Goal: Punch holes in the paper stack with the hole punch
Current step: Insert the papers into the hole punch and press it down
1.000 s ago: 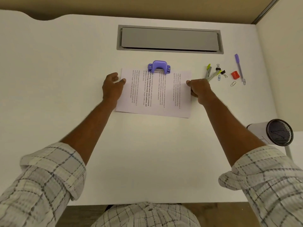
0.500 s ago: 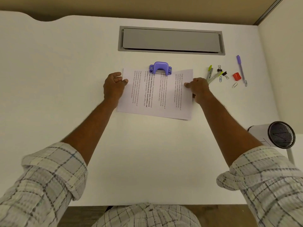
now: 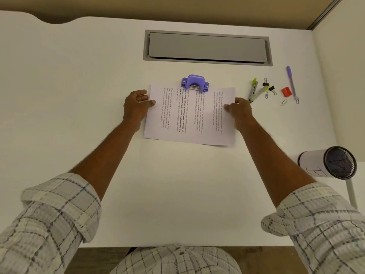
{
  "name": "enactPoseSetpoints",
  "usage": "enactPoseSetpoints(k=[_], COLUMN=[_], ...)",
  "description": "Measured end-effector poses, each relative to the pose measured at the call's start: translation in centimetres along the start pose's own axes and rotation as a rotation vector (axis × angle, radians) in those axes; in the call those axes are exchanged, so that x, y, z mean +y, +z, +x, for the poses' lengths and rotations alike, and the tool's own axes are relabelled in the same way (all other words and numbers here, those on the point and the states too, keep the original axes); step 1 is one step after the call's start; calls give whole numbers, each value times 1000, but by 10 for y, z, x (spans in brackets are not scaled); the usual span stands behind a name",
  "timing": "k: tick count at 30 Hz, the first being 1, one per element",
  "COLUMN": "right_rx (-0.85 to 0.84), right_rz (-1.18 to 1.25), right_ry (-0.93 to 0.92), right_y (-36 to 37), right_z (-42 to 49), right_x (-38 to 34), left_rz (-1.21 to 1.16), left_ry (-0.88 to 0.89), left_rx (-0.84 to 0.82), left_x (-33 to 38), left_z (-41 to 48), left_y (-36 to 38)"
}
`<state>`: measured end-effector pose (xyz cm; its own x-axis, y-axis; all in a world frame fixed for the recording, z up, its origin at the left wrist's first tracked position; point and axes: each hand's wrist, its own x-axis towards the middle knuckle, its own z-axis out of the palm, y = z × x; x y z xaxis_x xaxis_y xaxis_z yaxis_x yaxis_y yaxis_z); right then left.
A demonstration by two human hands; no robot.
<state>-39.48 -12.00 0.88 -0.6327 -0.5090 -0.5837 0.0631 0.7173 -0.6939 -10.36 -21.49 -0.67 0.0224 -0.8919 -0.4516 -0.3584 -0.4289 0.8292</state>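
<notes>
A stack of printed paper (image 3: 189,119) lies flat on the white desk (image 3: 177,184), its far edge slid into the slot of a purple hole punch (image 3: 195,83). My left hand (image 3: 136,107) grips the stack's left edge, with the thumb on top of the sheet. At the right edge my right hand (image 3: 240,111) holds the stack, thumb and fingers reaching onto the page. Neither hand touches the punch.
A grey cable flap (image 3: 207,48) is set into the desk behind the punch. To the right lie highlighters (image 3: 256,91), binder clips (image 3: 269,88), paper clips, a red sharpener (image 3: 286,91) and a purple pen (image 3: 292,82). A mesh pen cup (image 3: 329,163) lies on its side at the right edge.
My right hand has slid from the stack's outer right edge further onto the page. The left hand and the stack have hardly moved under the punch.
</notes>
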Motion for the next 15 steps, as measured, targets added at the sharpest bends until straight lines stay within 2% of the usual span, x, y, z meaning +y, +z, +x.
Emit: enactPoseSetpoints(k=[8,15], right_rx=[-38,-44], right_rz=[43,84], right_ry=[27,56], right_y=[-4,-4], right_z=[-1,-6], right_x=[8,14], left_rz=[-56,67], left_ry=[-54,31], left_rx=[10,0], left_x=[-4,3], left_z=[-2,-3], left_y=[-3,-2])
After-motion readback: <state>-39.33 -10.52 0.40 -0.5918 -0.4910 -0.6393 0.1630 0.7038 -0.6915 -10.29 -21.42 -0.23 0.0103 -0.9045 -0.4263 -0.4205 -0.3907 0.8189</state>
